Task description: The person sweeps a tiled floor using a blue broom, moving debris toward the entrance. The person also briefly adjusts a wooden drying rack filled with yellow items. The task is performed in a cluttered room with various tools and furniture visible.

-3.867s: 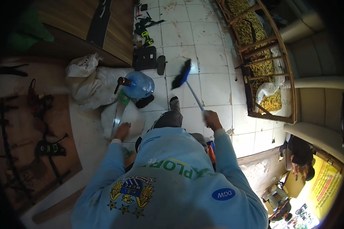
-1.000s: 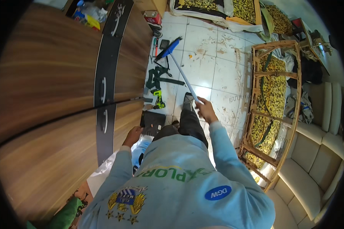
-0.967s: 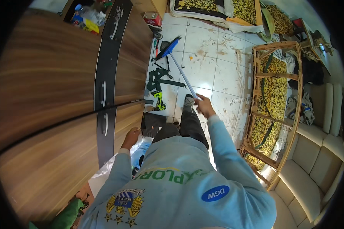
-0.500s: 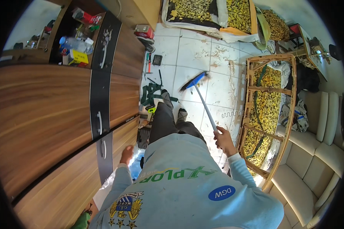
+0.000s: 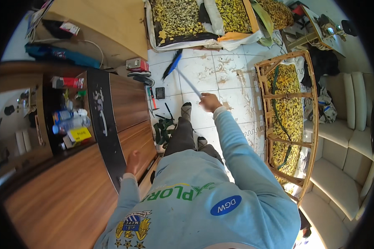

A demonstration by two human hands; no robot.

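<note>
My right hand is closed around the grey handle of a broom, reaching out in front of me. The broom's blue head with dark bristles touches the white tiled floor, close to the stripped cushion frame at the far side. On the left, my left hand hangs beside the brown cabinet drawers, and no object shows in it. Its fingers are foreshortened and blurred. Below, my feet stand on the tiles, the left one ahead of the right.
A bare wooden frame with yellow-black foam stands on the right, beside a beige sofa. Along the cabinet lie a red-handled hammer, a small black tray and dark green straps. Brown debris marks the tiles.
My right hand and the broom have moved forward and to the left, the arm now stretched out. I have stepped forward, and the cabinet's open shelf appears nearer.
</note>
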